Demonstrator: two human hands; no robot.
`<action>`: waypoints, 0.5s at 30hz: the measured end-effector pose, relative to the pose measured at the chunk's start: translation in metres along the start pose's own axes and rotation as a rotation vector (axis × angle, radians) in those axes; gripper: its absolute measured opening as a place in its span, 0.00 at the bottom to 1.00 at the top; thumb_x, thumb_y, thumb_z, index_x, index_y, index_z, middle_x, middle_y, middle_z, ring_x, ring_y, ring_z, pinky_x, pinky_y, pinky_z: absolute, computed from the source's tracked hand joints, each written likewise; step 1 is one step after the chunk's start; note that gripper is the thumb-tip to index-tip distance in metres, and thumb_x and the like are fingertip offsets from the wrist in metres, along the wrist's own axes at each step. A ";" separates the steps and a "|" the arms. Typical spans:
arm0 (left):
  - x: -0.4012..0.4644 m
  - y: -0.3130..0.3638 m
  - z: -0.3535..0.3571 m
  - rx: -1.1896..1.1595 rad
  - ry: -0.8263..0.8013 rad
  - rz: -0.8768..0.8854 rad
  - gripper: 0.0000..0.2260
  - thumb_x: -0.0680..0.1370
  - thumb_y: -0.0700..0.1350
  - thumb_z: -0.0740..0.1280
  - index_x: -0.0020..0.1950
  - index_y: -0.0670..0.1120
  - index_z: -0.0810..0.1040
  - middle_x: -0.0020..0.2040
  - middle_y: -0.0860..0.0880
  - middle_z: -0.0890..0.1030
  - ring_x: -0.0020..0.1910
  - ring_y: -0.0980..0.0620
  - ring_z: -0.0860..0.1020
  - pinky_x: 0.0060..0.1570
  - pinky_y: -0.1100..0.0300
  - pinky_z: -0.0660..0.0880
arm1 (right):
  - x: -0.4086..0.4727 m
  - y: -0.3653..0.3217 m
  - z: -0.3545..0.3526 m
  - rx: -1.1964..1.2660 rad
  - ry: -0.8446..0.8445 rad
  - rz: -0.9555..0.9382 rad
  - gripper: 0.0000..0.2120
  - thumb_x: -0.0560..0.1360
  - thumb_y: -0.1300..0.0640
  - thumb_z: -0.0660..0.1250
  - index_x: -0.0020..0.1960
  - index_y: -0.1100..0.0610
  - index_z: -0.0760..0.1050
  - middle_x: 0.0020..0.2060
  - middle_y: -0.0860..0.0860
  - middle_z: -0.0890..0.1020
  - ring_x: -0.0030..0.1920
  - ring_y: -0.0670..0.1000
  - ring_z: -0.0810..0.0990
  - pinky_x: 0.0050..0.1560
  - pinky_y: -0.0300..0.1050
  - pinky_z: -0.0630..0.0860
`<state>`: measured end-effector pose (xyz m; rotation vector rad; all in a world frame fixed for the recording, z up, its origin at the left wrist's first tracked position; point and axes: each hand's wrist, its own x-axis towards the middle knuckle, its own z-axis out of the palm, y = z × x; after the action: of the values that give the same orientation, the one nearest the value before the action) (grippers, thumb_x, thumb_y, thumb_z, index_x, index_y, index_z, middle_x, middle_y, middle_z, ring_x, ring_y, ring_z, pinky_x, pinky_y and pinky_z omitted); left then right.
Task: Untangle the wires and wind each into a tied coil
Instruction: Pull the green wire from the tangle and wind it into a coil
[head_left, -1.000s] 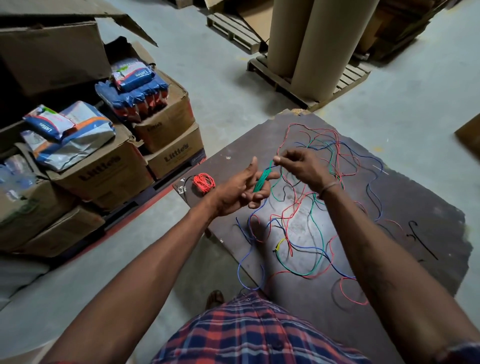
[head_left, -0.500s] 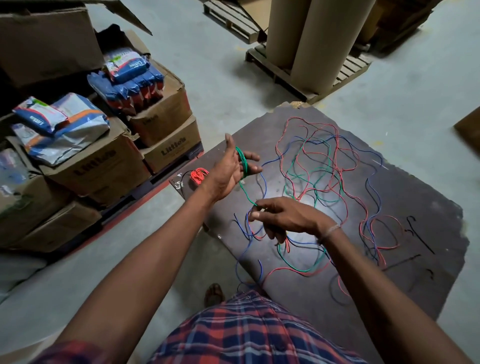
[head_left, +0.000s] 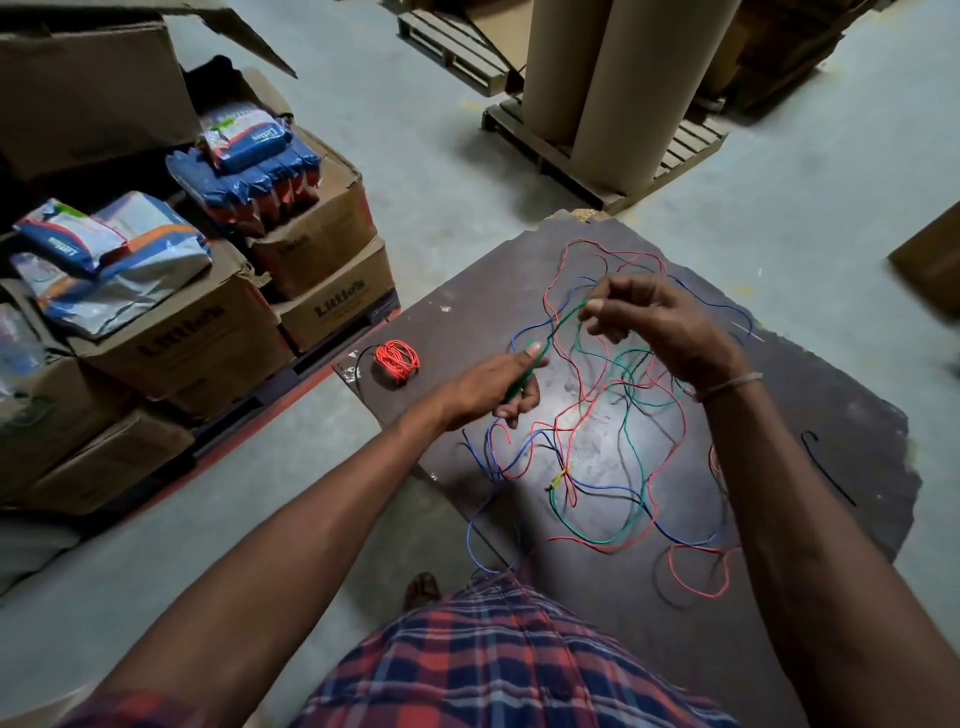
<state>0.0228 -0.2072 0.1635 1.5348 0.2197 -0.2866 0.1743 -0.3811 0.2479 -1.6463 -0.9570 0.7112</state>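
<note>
Above the board (head_left: 831, 395), both hands pinch a green wire (head_left: 558, 327) stretched diagonally, left-near to right-far.

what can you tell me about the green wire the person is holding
The green wire is thin, flexible and looks plastic-coated. Part of it is wound into a flat bundle of loops gripped in the left hand. From there a taut stretch rises up to the right hand, whose fingers pinch it. Past that hand it drops and snakes loosely over the dark board, crossing the red, blue and black wires in the tangle.
</note>
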 end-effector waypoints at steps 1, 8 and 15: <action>-0.002 -0.001 0.002 -0.026 -0.018 -0.005 0.33 0.84 0.64 0.50 0.70 0.36 0.71 0.35 0.43 0.71 0.23 0.55 0.61 0.36 0.55 0.75 | 0.005 0.002 -0.004 0.001 0.029 0.007 0.06 0.82 0.66 0.64 0.52 0.69 0.78 0.34 0.52 0.78 0.34 0.50 0.72 0.36 0.36 0.73; -0.023 0.017 0.011 -0.135 -0.155 0.118 0.23 0.88 0.48 0.48 0.71 0.33 0.70 0.35 0.47 0.63 0.26 0.58 0.61 0.32 0.58 0.67 | 0.027 0.029 0.006 -0.126 0.183 0.093 0.11 0.82 0.60 0.67 0.54 0.69 0.80 0.27 0.41 0.75 0.29 0.41 0.66 0.31 0.34 0.64; -0.023 0.033 -0.001 -0.347 -0.070 0.202 0.24 0.87 0.46 0.47 0.68 0.26 0.68 0.35 0.46 0.61 0.23 0.60 0.58 0.28 0.63 0.64 | 0.001 0.078 0.057 -0.038 -0.001 0.375 0.11 0.83 0.55 0.66 0.46 0.55 0.83 0.29 0.52 0.71 0.27 0.49 0.66 0.30 0.42 0.62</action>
<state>0.0120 -0.2050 0.2024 1.1898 0.0534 -0.1329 0.1462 -0.3620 0.1570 -1.8825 -0.6707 0.9479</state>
